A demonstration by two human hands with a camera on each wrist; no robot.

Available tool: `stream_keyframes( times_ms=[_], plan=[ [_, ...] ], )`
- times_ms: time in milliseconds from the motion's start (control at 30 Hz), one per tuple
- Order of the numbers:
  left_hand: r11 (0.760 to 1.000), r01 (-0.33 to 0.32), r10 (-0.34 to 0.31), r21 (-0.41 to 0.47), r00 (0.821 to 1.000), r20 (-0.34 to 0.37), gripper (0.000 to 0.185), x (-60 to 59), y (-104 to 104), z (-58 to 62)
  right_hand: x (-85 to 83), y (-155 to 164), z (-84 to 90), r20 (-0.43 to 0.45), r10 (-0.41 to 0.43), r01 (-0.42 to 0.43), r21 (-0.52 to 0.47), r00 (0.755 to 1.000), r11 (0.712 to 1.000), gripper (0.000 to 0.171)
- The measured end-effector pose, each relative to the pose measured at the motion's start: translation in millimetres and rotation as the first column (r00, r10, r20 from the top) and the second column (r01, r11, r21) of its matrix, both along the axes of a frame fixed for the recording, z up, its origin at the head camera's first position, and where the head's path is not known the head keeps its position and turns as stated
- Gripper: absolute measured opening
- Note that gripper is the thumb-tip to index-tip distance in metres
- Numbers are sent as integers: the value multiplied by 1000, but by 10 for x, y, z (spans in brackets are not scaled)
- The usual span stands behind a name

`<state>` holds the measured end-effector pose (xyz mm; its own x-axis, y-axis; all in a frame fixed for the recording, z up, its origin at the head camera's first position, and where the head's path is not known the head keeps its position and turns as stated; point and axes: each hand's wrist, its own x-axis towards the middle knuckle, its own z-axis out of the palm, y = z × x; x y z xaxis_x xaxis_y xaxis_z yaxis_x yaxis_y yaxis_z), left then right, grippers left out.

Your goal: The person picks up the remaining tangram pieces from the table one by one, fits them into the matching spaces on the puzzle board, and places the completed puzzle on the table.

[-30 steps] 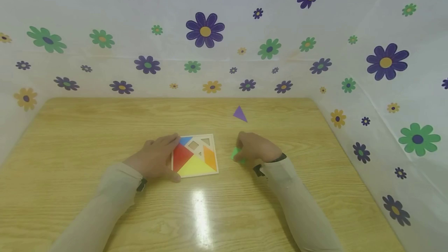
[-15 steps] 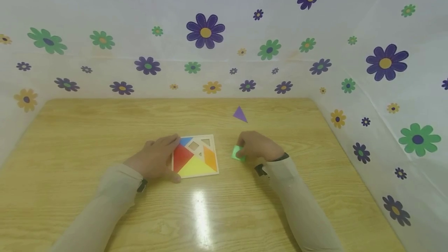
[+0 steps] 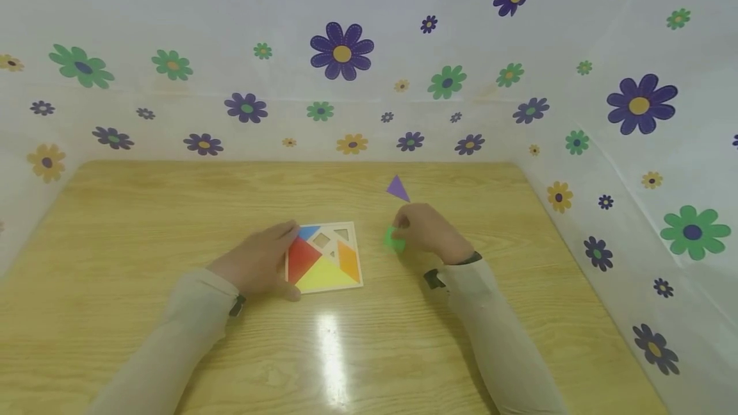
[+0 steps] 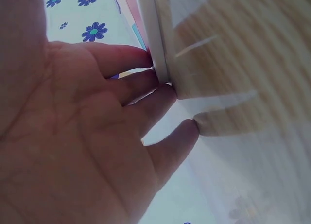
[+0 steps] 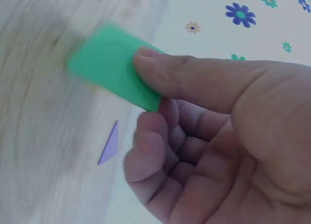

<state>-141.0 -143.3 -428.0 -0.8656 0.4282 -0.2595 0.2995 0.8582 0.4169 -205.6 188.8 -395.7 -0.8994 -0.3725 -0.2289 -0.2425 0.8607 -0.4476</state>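
Puzzle tray, pale frame: lay flat near the middle of the wood-grain table. Step in hand, by judgement: one loose piece taken up for fitting. Next move probably called for bringing it leftward to the square recess and turning it to match the sides before lowering.

Left hand: fingers spread along the tray's left edge, fingertips at its side wall, thumb by the near left corner; apparently a steadying touch.

Tray contents: red piece, blue piece, yellow piece and orange piece, all seated; triangular recess unfilled, like the square one.

Green piece: right of the tray, apart from it; four-sided, blurred, seemingly raised.

Purple triangle: loose on the table, just beyond the right hand.

Right hand: thumb pressed on one face of the green piece, fingers curled behind; close pinch at one end, contact on the underside hidden.
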Motion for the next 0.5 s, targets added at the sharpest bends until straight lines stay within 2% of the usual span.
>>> stream_keyframes(
  times_ms=[267, 500],
  plan=[
    [1000, -17, 16, 20, 999, 34, 123, -1, -8, -18, -8, -53, 27, -154, -32, 23, -59, 988, 998, 15],
    [1000, -7, 7, 20, 1000, 27, 122, 3, -21, 9, 9, -107, 24, -176, -73, 42, -172, 982, 984, 13]
  ],
)
